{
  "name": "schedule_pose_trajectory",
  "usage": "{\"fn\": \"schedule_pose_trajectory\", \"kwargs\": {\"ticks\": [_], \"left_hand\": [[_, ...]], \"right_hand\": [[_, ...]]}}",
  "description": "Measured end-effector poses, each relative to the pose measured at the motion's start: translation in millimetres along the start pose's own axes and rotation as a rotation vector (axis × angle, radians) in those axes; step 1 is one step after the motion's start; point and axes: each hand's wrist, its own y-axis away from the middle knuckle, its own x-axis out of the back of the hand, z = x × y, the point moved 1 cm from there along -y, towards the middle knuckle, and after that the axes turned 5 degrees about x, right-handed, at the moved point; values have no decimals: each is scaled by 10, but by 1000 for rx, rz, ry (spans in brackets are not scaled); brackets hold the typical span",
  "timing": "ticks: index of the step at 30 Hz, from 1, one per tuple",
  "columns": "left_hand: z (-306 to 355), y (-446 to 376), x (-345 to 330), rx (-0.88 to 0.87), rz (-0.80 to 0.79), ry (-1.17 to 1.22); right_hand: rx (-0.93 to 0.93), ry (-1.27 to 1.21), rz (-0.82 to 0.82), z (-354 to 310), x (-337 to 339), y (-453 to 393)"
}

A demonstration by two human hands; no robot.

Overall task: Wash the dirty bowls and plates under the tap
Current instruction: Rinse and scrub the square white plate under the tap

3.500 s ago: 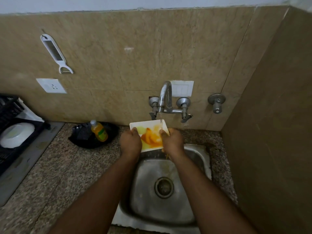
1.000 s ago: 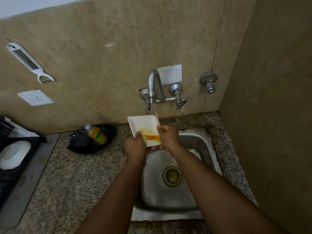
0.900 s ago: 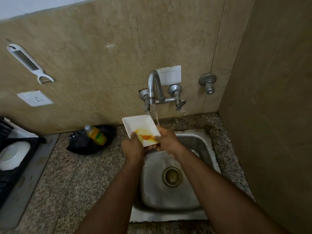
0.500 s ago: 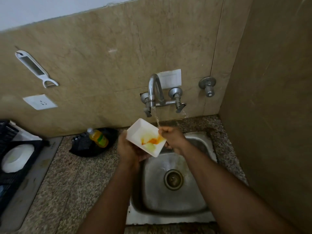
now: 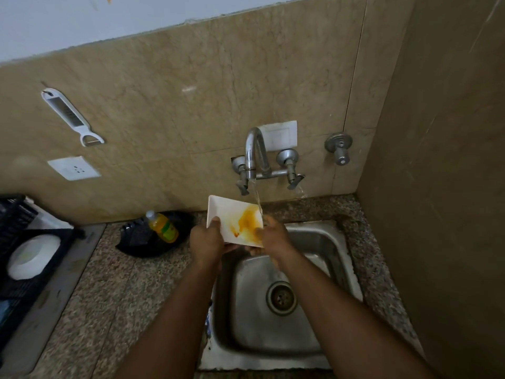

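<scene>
Two hands hold my one dish over the steel sink (image 5: 338, 258). From the left: a white bowl (image 5: 32, 255) sits in the black rack (image 5: 16, 214), a yellow soap bottle (image 5: 163, 227) lies on the granite bench (image 5: 114, 283). My left hand (image 5: 206, 242) grips the square white plate (image 5: 232, 220), orange-stained, by its lower-left corner, its grip closed on the rim; my right hand (image 5: 273, 236) clasps the right edge beneath the tap (image 5: 255, 157), where water (image 5: 257, 198) falls.

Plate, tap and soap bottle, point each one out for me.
plate (image 5: 228, 214): head view, clean white upper left part.
tap (image 5: 252, 149): head view, curved spout.
soap bottle (image 5: 164, 228): head view, yellow body.
</scene>
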Motion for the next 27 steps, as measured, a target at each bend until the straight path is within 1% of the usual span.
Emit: {"fn": "schedule_pose_trajectory", "kwargs": {"ticks": [3,4,5,6,7,9,10,11,12,14,15,16,17,20,21,22,25,26,27], "left_hand": [[-60,107,-48,-37,20,-19],[-72,123,-66,-49,38,-14],[-79,129,-84,-52,69,3],[-86,120,-87,-47,107,20],[-95,92,-71,-46,148,32],[-110,29,-4,-57,182,57],[-150,-22,21,-64,172,73],[-215,-88,31,-82,159,75],[-248,-83,18,-86,157,43],[-328,-59,-52,-100,171,-4],[-376,-82,-94,-111,189,-10],[-407,-118,-125,-122,209,-19],[-440,-183,-141,-121,232,-11],[-508,-352,-120,-92,277,43],[-482,-291,-118,-83,271,46],[-380,-107,-133,-85,243,44],[-207,272,-215,-57,85,91],[-157,312,-224,-13,24,143],[-104,306,-201,47,-35,184]], "right_hand": [[16,91,150,-36,-17,-66],[25,93,165,-60,-26,-87],[34,92,145,-72,-37,-101],[39,89,75,-79,-38,-94],[40,71,-31,-88,-27,-64],[43,-38,-232,-37,8,-11],[43,-64,-258,4,24,8],[46,-33,-229,9,30,43],[51,46,-139,-4,19,57],[55,190,118,-42,-14,0],[45,215,205,-68,-29,-33],[30,199,229,-85,-41,-61],[16,160,197,-105,-37,-65],[-15,7,-73,-100,57,11],[-9,-42,-132,-73,83,45],[-1,-61,-133,-38,107,41],[36,3,45,-55,151,-58],[52,42,69,-76,177,-124],[68,80,58,-145,198,-123]]}}
